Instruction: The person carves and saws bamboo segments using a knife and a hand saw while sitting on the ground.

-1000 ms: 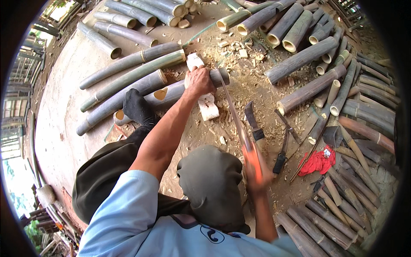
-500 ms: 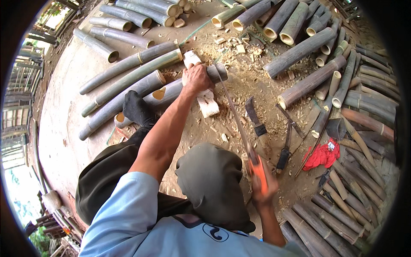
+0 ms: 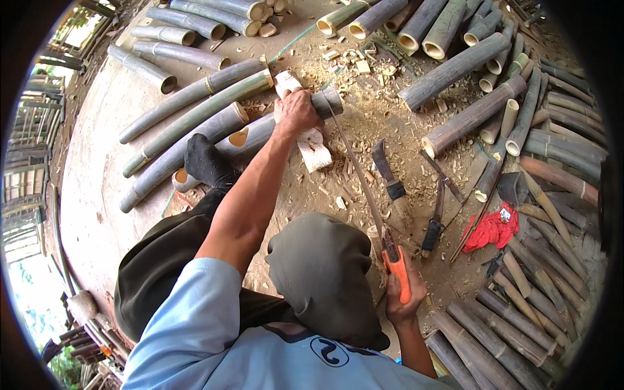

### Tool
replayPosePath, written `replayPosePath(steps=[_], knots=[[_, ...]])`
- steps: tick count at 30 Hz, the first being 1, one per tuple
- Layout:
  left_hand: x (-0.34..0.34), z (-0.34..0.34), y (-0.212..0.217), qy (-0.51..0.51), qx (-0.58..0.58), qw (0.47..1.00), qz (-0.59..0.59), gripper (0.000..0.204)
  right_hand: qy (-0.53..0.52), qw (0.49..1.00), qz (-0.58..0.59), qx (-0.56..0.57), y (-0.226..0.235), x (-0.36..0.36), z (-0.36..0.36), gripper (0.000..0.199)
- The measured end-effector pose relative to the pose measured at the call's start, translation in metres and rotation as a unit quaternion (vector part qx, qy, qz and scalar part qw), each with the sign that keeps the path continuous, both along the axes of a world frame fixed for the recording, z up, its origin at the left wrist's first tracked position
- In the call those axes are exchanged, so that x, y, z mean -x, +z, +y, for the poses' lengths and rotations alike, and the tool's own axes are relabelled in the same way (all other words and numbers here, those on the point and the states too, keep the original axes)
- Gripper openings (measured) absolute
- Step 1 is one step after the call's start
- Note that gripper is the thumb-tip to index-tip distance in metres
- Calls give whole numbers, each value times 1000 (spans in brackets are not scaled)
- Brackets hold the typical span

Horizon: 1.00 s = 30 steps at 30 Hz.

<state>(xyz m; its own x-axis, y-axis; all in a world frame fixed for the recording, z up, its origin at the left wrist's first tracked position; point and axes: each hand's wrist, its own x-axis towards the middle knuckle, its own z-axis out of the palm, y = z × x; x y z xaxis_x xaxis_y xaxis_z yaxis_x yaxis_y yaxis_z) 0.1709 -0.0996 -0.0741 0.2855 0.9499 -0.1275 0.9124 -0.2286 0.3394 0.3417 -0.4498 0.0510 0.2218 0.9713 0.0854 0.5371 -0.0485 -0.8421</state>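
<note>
Sawing posture seen from above the worker's head. The left hand [image 3: 296,112] is pressing down with fingers curled over the top of a grey-green bamboo pole [image 3: 260,133], which is lying across a pale wooden block [image 3: 311,144] on the chip-strewn ground [image 3: 97,214]. The right hand [image 3: 404,296] is clenching its fingers around the orange handle of a handsaw [image 3: 367,195], close to the person's body at the lower right. The long thin blade is running up and leftward from that handle, its tip reaching the pole just beside the left hand, near the pole's cut end. The pole is lying roughly level, slanting from the lower left up toward the centre, alongside several longer bamboo culms [image 3: 195,107] resting parallel to it on its far left side. A dark-socked foot [image 3: 203,162] is bearing on the pole's lower stretch. To the right of the blade, a machete [image 3: 389,179] with a wrapped handle and a smaller dark-handled knife [image 3: 434,224] are lying on the ground among shavings. A red cloth [image 3: 493,227] is sitting further right, against stacked bamboo lengths [image 3: 520,123] filling the right side.
</note>
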Motion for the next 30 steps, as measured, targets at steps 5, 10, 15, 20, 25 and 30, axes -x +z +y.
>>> replayPosePath(steps=[5,10,15,20,25,30], knots=[[-22,2,-5,-35,-13,999,-3,64,10,997,-3,-78,-33,9,160,21],[-11,1,0,-14,18,1000,-1,63,3,993,-13,-117,-42,9,114,33],[3,0,7,12,3,1000,1,61,15,998,-30,-54,-47,-10,5,42],[-27,-3,2,9,7,1000,-28,69,-4,1000,-19,-20,-39,17,202,27],[2,-6,-11,-1,7,1000,6,61,30,997,-31,-59,-51,4,64,38],[-2,-7,-8,-1,3,1000,-6,57,43,995,-42,-83,-58,-5,33,41]])
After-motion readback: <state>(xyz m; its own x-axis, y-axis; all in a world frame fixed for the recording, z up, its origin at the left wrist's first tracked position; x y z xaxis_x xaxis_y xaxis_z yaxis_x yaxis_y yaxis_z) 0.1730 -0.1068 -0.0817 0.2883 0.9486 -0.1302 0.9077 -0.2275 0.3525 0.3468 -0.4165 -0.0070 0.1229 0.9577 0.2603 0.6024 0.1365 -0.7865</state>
